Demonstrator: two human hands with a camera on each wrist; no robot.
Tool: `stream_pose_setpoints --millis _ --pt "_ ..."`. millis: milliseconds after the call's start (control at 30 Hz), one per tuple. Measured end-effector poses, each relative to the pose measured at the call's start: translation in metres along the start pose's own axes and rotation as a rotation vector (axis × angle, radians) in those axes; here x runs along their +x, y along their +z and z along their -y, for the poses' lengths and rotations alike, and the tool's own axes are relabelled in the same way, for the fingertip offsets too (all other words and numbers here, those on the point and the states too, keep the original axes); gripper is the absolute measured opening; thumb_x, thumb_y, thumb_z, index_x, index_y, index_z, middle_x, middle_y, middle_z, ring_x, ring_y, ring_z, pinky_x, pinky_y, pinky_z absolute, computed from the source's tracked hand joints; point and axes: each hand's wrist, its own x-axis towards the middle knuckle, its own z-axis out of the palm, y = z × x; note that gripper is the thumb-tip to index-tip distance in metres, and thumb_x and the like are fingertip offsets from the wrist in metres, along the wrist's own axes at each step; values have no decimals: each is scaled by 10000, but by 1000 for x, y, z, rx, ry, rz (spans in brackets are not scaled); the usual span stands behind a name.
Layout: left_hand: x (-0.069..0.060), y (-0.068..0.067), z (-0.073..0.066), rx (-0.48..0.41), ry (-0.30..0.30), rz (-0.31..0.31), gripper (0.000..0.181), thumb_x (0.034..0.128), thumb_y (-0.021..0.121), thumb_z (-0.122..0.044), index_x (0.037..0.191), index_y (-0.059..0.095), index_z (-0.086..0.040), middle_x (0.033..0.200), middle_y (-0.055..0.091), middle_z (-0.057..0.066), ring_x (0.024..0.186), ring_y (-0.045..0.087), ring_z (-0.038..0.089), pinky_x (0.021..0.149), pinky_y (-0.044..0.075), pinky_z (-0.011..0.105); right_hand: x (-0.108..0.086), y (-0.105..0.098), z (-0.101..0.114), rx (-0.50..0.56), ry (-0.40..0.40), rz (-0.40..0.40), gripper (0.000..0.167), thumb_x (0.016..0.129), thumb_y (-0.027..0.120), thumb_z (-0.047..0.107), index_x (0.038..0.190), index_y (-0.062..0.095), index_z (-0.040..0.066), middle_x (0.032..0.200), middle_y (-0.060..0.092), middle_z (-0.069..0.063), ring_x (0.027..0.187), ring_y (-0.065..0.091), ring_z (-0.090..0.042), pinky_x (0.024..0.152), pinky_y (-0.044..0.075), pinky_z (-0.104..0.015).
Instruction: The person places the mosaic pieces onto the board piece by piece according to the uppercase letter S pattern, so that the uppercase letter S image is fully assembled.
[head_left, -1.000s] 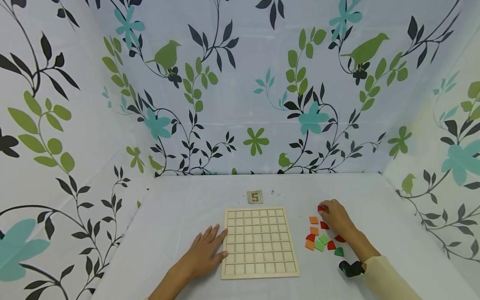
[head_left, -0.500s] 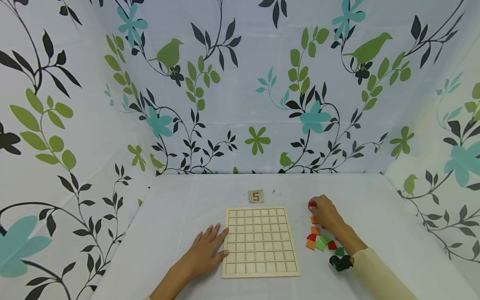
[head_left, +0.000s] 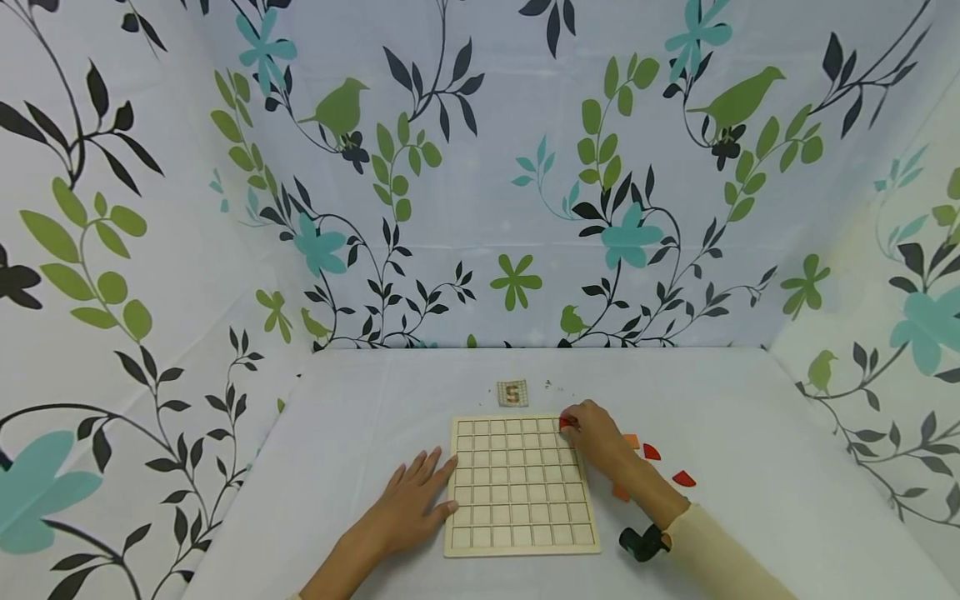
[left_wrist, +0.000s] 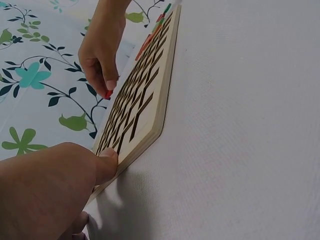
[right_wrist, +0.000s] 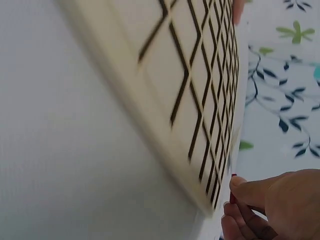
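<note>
A pale wooden grid board (head_left: 517,487) lies flat on the white table. My left hand (head_left: 411,500) rests at its left edge with fingers straight, thumb and fingertips touching the rim. Between thumb and fingers, my right hand (head_left: 597,435) pinches a red quarter-round piece (head_left: 564,422) at the board's far right corner. The same red piece (right_wrist: 233,189) shows edge-on in the right wrist view. In the left wrist view the right hand (left_wrist: 102,55) is beyond the board, the red piece pointing down.
Right of the board lie red pieces (head_left: 684,479) and orange squares (head_left: 632,441), partly hidden by the right forearm. A small card with an S-like mark (head_left: 513,393) lies behind the board. A dark wrist camera (head_left: 642,542) sits at the right sleeve. Patterned cloth hangs around.
My right hand has carried the red piece leftward from the loose pieces to the board's far right corner. The left hand stays at the left edge.
</note>
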Motion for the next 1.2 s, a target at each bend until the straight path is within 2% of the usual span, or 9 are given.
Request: stream_pose_setpoints --millis 200,367,533,667,867,1200 --pt "1 0 1 2 0 2 703 1083 522 -532 1664 346 -178 1738 228 190 1608 186 446 1256 140 711 0 22 21 39 -5 45 211 976 744 42 1174 704 -19 1015 635 -88 903 620 -191 802 574 -380" --pt "1 1 0 -1 2 0 705 1081 525 -533 1665 344 -182 1737 225 191 1608 185 447 1254 139 716 -2 33 27 43 -43 70 73 978 742 32 1046 715 32 981 623 -46 879 598 -154 783 568 -349" --pt "1 1 0 -2 3 -2 704 1081 529 -528 1665 344 -180 1737 225 193 1607 185 449 1253 137 718 -3 37 29 54 -79 49 49 979 735 16 1023 720 32 973 623 -49 847 575 -140 747 553 -325" --pt "1 1 0 0 1 -9 702 1080 534 -524 1662 352 -177 1735 235 192 1606 191 447 1256 140 711 -3 40 30 58 -77 45 43 980 735 24 1021 728 34 966 631 -41 837 576 -140 734 542 -312" --pt "1 2 1 -3 -1 -7 704 1078 534 -529 1661 354 -176 1736 234 188 1608 189 442 1259 137 707 -3 43 29 52 -85 38 94 974 733 -1 1064 752 21 1034 679 -69 914 655 -185 789 594 -337" --pt "1 2 0 -2 11 -10 700 1082 530 -522 1664 348 -178 1734 236 198 1604 193 455 1254 139 714 -3 41 26 79 -104 51 106 987 733 36 1092 735 24 1032 657 -59 936 629 -165 832 586 -361"
